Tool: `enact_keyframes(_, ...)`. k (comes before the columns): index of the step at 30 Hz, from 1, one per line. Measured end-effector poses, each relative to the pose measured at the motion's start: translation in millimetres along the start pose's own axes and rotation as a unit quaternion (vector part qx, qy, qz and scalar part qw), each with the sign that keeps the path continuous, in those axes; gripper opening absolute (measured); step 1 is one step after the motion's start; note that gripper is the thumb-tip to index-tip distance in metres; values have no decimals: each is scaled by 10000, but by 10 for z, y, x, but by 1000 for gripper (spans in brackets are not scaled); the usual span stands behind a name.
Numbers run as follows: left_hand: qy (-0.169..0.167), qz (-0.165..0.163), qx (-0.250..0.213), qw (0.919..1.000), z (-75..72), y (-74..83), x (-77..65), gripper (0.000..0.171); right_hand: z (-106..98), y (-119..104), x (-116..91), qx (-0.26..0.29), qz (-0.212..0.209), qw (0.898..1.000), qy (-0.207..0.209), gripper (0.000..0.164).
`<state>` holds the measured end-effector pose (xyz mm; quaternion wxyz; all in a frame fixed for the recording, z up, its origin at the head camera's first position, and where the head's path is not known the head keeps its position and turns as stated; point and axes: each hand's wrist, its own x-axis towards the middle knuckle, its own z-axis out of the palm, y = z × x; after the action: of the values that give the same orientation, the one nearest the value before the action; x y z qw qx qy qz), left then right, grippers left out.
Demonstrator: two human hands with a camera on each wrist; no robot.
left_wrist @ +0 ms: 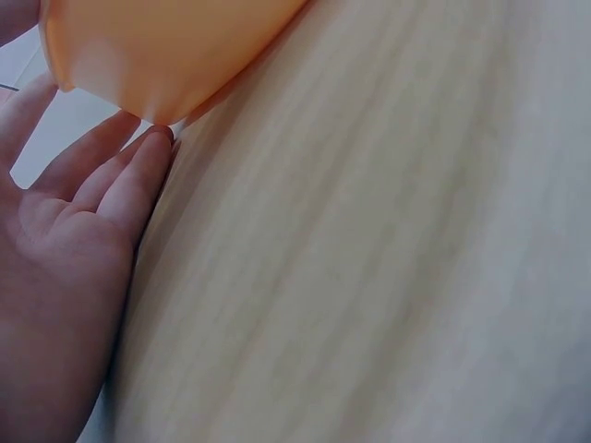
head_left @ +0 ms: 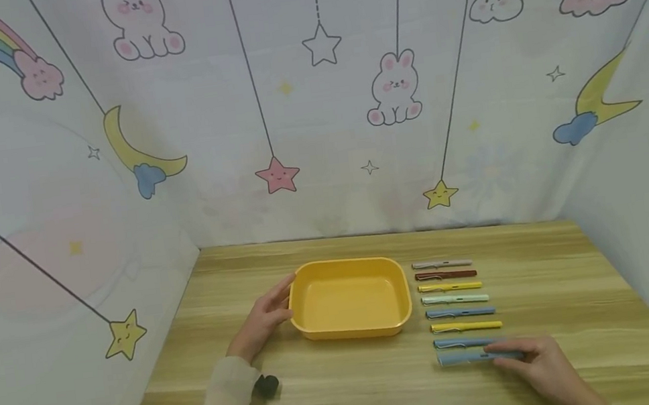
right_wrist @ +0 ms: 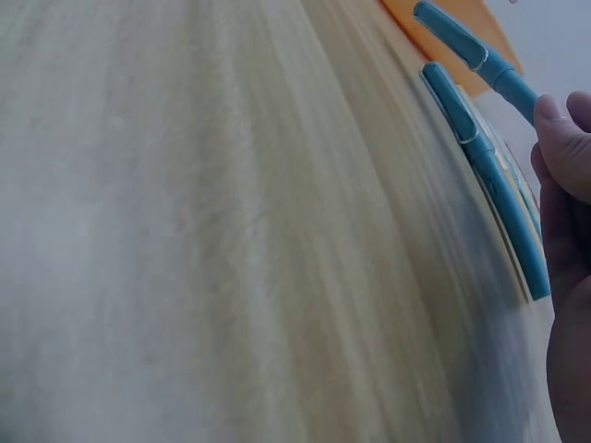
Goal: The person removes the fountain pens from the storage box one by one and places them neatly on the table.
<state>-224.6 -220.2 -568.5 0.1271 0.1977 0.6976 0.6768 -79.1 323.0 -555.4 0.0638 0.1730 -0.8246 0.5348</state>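
A yellow rectangular tray stands in the middle of the wooden table. My left hand rests against its left end, and in the left wrist view the fairly straight fingers touch the tray's outer wall. Between thumb and fingers, my right hand pinches a blue pen by its right end. The right wrist view shows this pen raised off the table, its clipped cap pointing away from the hand. Just beyond it lies another blue pen, partly covered by my fingers in the head view.
Right of the tray, several pens lie in a column: a beige pen, a dark red pen, yellow pens, a pale green pen and a blue pen. A small black object is at my left wrist. Printed cloth walls surround the table.
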Motion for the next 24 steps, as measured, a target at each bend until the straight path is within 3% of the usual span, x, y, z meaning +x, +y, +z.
enact_keyframes(14, -15, 30, -37, 10000, -4, -4, 2, 73, 8, 82, -73, -910, 241, 9955, 46, 26)
enact_keyframes(24, -35, 82, -62, 9999, 4, -4, 5, 73, 92, 84, -74, -1588, -849, 9830, 364, 40)
